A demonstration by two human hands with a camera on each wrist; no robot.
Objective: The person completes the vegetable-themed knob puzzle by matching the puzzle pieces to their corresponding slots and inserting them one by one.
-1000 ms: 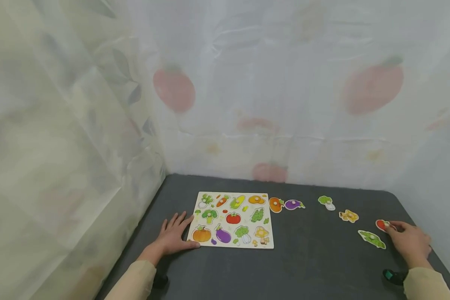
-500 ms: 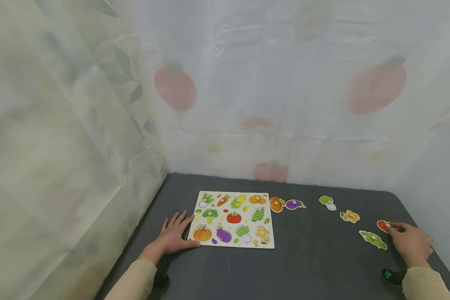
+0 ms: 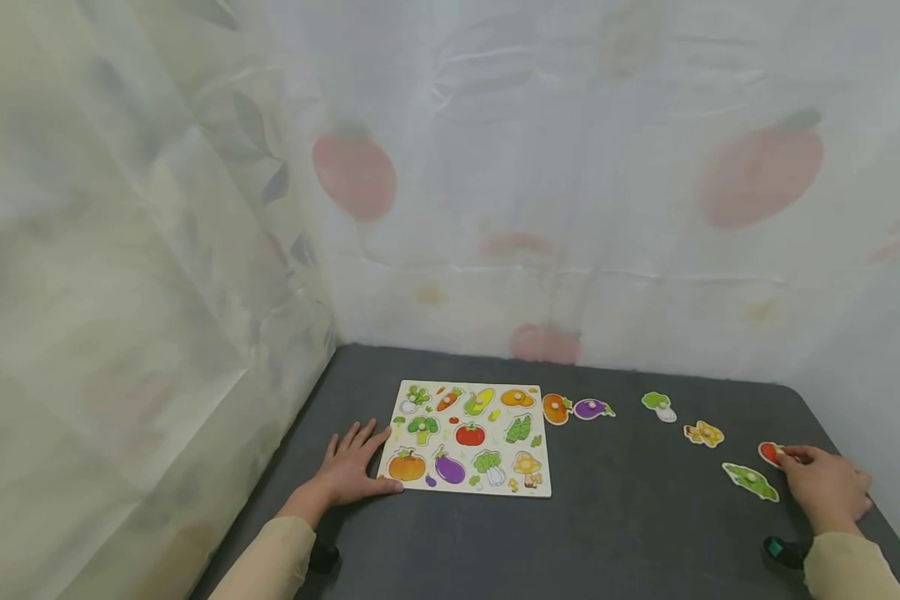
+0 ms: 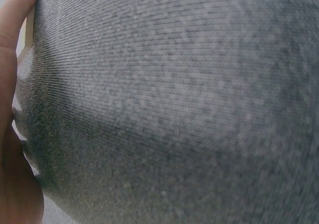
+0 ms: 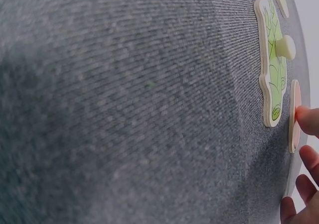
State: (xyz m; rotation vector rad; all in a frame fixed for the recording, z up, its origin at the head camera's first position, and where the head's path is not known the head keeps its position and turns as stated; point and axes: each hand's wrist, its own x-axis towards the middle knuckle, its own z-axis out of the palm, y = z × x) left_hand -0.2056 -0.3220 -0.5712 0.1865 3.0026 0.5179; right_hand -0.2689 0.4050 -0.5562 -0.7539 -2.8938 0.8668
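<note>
My left hand (image 3: 348, 469) lies with fingers spread at the left edge of a white vegetable puzzle board (image 3: 537, 479), its thumb at the lower left corner. Far to the right, my right hand (image 3: 828, 489) pinches a red tomato puzzle piece (image 3: 770, 452), which is partly covered by the fingers. In the right wrist view, the piece (image 5: 294, 133) lies low at the table and its knob is hidden. Just left of it is a green vegetable piece (image 3: 750, 481) with a pale knob (image 5: 286, 48). The left wrist view shows mostly table cloth and part of the hand.
A pumpkin piece (image 3: 557, 409) and an eggplant piece (image 3: 592, 408) lie beside the board's right edge. Farther right lie a bok choy piece (image 3: 659, 407) and a mushroom piece (image 3: 706, 433). Printed curtains (image 3: 570, 167) enclose the dark grey table (image 3: 570, 542).
The head view has shifted slightly, so the board and pieces appear a little farther right. Both hands stay in place, the right one still at the tomato piece.
</note>
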